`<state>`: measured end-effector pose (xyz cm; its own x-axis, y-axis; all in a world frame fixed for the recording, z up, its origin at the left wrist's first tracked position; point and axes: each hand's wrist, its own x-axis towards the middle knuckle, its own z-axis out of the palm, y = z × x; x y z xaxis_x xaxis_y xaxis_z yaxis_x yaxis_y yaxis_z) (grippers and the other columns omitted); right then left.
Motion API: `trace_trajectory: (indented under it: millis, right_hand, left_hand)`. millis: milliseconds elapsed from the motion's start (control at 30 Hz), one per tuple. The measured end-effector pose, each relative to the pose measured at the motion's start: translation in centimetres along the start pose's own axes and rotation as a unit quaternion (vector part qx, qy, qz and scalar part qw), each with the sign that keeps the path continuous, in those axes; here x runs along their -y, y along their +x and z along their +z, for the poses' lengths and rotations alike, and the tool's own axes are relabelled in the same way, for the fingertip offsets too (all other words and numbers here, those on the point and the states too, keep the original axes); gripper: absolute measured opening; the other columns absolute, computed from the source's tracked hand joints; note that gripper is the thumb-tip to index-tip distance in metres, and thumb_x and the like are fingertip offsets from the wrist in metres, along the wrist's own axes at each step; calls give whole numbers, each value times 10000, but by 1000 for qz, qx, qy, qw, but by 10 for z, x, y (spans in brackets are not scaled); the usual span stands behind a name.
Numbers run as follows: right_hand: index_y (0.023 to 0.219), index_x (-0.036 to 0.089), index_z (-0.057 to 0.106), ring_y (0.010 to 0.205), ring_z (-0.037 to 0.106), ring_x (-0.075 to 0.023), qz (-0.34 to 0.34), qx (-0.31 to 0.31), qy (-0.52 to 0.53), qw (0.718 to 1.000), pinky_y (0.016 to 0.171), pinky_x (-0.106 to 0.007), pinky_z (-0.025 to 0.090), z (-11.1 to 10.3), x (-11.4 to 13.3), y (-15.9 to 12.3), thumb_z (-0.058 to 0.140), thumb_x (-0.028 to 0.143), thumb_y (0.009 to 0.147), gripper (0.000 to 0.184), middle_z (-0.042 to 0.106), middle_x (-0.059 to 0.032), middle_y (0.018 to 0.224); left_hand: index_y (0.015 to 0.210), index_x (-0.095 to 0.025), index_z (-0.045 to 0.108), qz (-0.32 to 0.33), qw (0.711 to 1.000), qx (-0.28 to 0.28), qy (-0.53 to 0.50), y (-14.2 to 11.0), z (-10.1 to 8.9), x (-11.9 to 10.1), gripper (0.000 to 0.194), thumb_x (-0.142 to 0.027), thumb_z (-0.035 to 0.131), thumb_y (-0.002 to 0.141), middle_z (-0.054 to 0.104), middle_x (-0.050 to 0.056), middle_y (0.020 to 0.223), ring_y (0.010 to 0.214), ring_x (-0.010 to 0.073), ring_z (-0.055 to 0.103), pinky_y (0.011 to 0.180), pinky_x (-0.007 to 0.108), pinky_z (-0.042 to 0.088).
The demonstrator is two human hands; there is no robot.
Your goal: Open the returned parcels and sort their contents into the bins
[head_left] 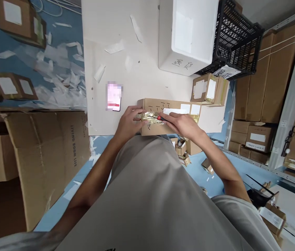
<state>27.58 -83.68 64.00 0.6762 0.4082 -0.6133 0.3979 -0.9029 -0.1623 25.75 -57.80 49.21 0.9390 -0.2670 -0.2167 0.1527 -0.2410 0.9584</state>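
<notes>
A long brown cardboard box (172, 106) lies at the near edge of the white table (116, 66), sealed with shiny yellowish tape (150, 118) and bearing white labels. My left hand (129, 120) rests on the box's left end, fingers curled down over the tape. My right hand (182, 124) is closed round a red-and-black cutter (161, 118), whose tip meets the tape near the box's middle.
A phone (114, 97) lies left of the box. A smaller taped box (209, 90), a white foam box (189, 35) and a black crate (237, 38) stand at the back right. Large cartons (45, 153) flank the left; shelves of boxes (267, 104) line the right. Paper scraps litter the floor.
</notes>
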Motion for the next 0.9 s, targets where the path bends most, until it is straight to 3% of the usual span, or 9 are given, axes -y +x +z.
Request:
trace_trajectory:
  millis: [133,467,700,900]
  right_hand:
    - [1839,333,405,994,769,-278,-6,43,-65,997,801,-335,479,-6,11,14,346,445,1270,583,812,-118,1299]
    - [1845,317,365,1024,783,-299,-8,62,-102,993,814,-359,512,-5,19,22,334,408,1264,589,802,-143,1340]
    - [1879,284,230,1047,800,-297,0,90,-149,985,859,-371,561,-12,33,17,373,134,1170,739,775,-182,1380]
    - [1868,201,237,1181,797,-341,11,91,-158,983,905,-410,611,-16,53,15,348,80,1151,735,739,-251,1447]
  left_hand:
    - [1347,-258,798,12,1000,1,-10,0,2,3,449,-375,834,915,646,99,1497,1335,302,721,1108,481,717]
    - [1327,-270,798,14,1000,3,-15,0,2,0,406,-390,839,941,642,96,1494,1328,298,721,1085,459,722]
    - [1335,-264,790,10,1000,-4,-16,0,4,1,426,-378,842,928,657,92,1480,1315,298,728,1087,467,722]
    - [1355,-249,793,10,1000,-14,-24,0,6,3,458,-368,828,913,658,102,1493,1330,301,727,1101,470,716]
